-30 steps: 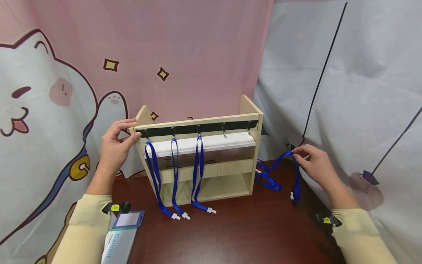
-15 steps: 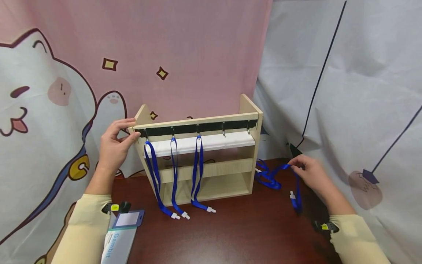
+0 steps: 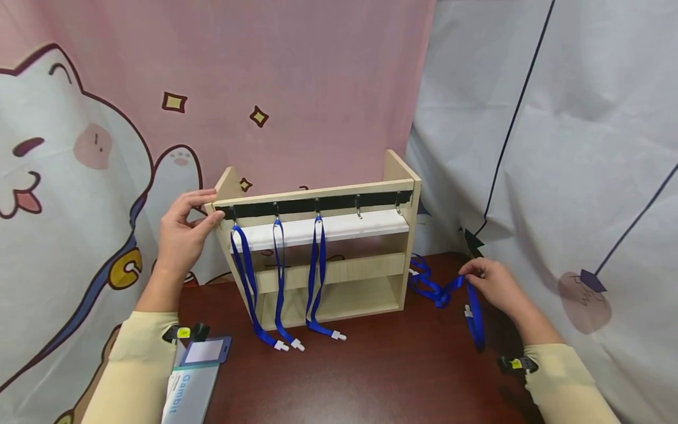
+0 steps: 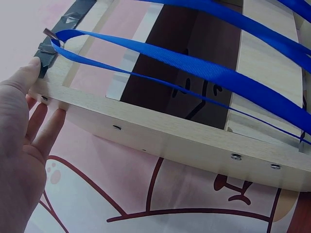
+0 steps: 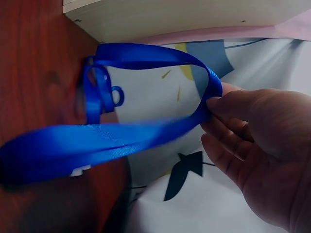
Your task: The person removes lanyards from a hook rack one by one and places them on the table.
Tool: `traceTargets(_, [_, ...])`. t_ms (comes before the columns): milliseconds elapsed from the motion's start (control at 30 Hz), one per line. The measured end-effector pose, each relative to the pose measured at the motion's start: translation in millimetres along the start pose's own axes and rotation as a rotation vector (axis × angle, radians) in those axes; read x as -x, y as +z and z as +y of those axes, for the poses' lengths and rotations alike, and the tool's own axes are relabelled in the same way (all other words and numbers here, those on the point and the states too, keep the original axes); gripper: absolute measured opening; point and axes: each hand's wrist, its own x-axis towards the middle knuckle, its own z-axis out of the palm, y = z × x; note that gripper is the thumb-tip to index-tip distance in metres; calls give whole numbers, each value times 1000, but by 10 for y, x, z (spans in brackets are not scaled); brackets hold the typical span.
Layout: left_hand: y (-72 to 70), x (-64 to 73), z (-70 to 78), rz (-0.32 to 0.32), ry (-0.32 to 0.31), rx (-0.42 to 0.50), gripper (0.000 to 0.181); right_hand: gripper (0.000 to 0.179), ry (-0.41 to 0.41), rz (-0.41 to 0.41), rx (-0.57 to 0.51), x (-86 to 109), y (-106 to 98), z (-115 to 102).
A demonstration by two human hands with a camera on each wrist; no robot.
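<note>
A small wooden rack (image 3: 328, 272) stands on the table, with a black strip of metal hooks (image 3: 339, 203) along its top front. Blue lanyards (image 3: 316, 271) with white clips hang from the three left hooks; the two right hooks hold nothing. My left hand (image 3: 185, 232) grips the rack's upper left corner, thumb on the front and fingers at the side, as the left wrist view also shows. Right of the rack, my right hand (image 3: 495, 287) pinches another blue lanyard (image 5: 146, 133) between thumb and fingers. Its clip end dangles below the hand, while blue strap also stretches toward the rack's side.
More blue lanyard (image 3: 424, 282) lies bunched beside the rack's right side. At the front left are a white box (image 3: 190, 391) and a blue-framed badge holder (image 3: 206, 351). A pink curtain (image 3: 318, 88) hangs behind, and a white one (image 3: 598, 147) at the right.
My right hand has moved down and slightly left with the pinched lanyard, whose dangling end hangs lower. The left hand stays on the rack's corner.
</note>
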Motion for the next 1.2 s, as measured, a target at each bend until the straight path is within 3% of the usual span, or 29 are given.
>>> traceTargets(467, [-20,-32,-58,9,-9,5,37,16,81,-94,-45,141,253,267])
traceTargets(867, [14,7,216,7,2,-2,35,17,151,-132,-73,282,537,455])
traceTargets(1200, [5,-17,-18,8,-3,-10,37,15,185,-169,-59,355,667,516])
